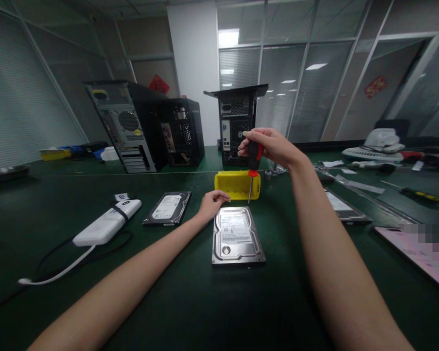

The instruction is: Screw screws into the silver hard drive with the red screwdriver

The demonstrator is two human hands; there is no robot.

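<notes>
A silver hard drive (237, 236) with a white label lies flat on the green table in front of me. My right hand (269, 144) is wrapped round the red and black handle of a screwdriver (255, 158). Its shaft points down, and the tip is by the drive's far right corner; whether they touch I cannot tell. At the far left corner of the drive is my left hand (212, 202), fingers curled and pressed together; what they hold, if anything, is hidden. Just behind both lies a yellow bin (234, 184), its open side towards me.
Left of the drive are another hard drive (168, 208) and a white power strip (108, 224) with a cable. On the right lie a third drive (346, 207), a phone-like pink slab (413, 248) and a second screwdriver (420, 195). Computer cases (129, 126) stand behind.
</notes>
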